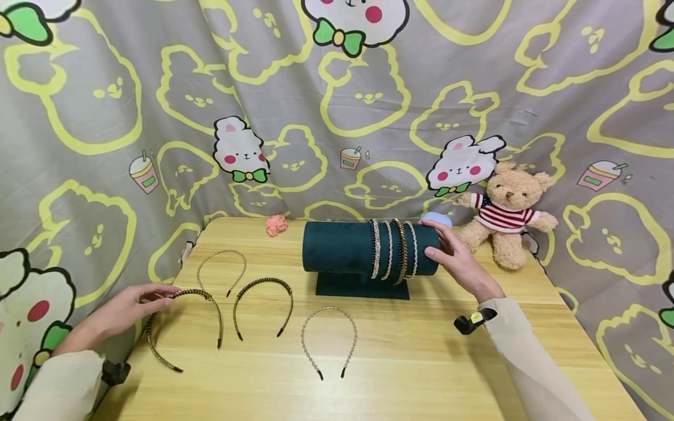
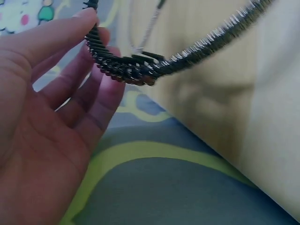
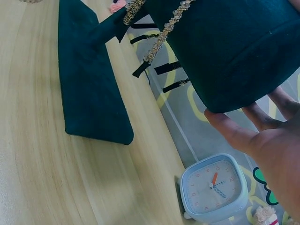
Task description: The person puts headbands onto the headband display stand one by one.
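Note:
My left hand (image 1: 123, 310) pinches a dark knotted headband (image 1: 209, 297) between thumb and fingers, by one side near its top. The left wrist view shows the band's ridged, shiny wrapping (image 2: 201, 52) at my fingertips. My right hand (image 1: 464, 263) holds the right end of a dark green velvet headband stand (image 1: 337, 248), thumb at the front and fingers around the far side. Several headbands (image 1: 402, 248), silvery, beaded and bronze, hang side by side on the right half of its roll. Black tips of those bands (image 3: 167, 68) show below the roll in the right wrist view.
On the wooden table (image 1: 421, 362) lie another dark headband (image 1: 263, 280), a thin light one (image 1: 221, 251) and a beaded one (image 1: 329, 309). A pink fluffy item (image 1: 276, 225), a blue clock (image 3: 213, 187) and a teddy bear (image 1: 505, 216) are at the back, before a patterned curtain (image 1: 289, 88).

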`<state>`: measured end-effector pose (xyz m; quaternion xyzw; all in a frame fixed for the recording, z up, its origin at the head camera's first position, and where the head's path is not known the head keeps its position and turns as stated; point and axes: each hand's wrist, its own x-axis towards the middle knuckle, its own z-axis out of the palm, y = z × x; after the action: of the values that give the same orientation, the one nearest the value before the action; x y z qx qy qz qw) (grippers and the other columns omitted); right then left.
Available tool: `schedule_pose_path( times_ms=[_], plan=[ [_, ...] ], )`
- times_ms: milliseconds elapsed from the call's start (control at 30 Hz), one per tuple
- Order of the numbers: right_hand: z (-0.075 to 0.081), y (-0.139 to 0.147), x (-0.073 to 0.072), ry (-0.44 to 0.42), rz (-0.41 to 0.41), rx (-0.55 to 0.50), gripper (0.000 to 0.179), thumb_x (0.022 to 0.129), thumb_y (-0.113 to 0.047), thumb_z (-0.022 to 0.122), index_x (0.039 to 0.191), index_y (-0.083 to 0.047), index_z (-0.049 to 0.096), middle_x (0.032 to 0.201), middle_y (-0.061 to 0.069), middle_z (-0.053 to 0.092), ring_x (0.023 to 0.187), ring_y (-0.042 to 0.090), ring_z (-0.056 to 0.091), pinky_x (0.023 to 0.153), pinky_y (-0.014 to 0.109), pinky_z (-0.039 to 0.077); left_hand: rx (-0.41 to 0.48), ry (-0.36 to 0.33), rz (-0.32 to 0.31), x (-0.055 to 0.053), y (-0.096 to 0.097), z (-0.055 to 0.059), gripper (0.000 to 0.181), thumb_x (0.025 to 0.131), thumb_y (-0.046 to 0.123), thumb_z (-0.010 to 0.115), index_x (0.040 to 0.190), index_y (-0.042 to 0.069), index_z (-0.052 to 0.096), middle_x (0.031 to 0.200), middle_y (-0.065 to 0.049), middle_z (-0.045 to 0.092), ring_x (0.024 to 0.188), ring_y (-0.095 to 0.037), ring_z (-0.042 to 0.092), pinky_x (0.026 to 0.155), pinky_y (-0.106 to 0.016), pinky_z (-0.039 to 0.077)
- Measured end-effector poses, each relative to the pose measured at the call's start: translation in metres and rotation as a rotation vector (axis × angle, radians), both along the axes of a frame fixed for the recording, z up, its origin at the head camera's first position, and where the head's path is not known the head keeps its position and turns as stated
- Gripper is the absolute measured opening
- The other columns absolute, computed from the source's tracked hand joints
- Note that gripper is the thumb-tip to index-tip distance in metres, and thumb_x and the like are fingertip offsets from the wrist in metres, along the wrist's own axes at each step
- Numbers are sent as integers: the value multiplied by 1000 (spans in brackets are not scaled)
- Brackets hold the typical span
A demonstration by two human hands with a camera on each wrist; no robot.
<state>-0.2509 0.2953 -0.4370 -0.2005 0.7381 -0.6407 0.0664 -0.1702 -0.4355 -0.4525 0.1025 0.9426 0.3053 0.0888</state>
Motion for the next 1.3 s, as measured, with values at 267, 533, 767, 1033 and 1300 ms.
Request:
schedule_pose_path(
  times_ms=[267,533,767,1033,1300],
  plan=[
    [-2,1,-1,3,-4,8,63,114,-14,54,171,-26,31,169,11,35,140,13,52,105,23,56,125,-91,8,-1,-8,13,43,112,29,64,148,6,62,130,-5,77,107,5,68,85,-21,57],
    [-2,1,-1,18,-11,30,63,114,-15,54,171,-27,32,169,12,35,141,15,52,105,23,56,299,-109,-18,-3,-10,24,38,113,18,61,149,5,57,128,16,76,108,-4,74,81,-27,59],
    [-2,2,-1,14,-9,28,62,114,-15,54,171,-27,31,170,13,34,141,15,51,105,22,56,240,-129,50,0,1,43,43,113,32,62,151,12,58,131,14,74,110,-9,71,85,-27,59],
    [-2,2,-1,9,-9,29,62,114,-16,54,171,-28,32,170,14,33,141,14,51,105,22,56,490,-99,-20,-8,22,58,41,117,19,51,155,3,54,141,17,69,123,6,65,97,-9,52],
    [-2,2,-1,2,-14,25,62,114,-16,55,171,-27,31,170,14,33,141,15,51,104,22,56,538,-81,-19,-22,51,72,47,118,25,50,162,10,49,149,21,61,127,6,62,100,-9,51]
  ],
)
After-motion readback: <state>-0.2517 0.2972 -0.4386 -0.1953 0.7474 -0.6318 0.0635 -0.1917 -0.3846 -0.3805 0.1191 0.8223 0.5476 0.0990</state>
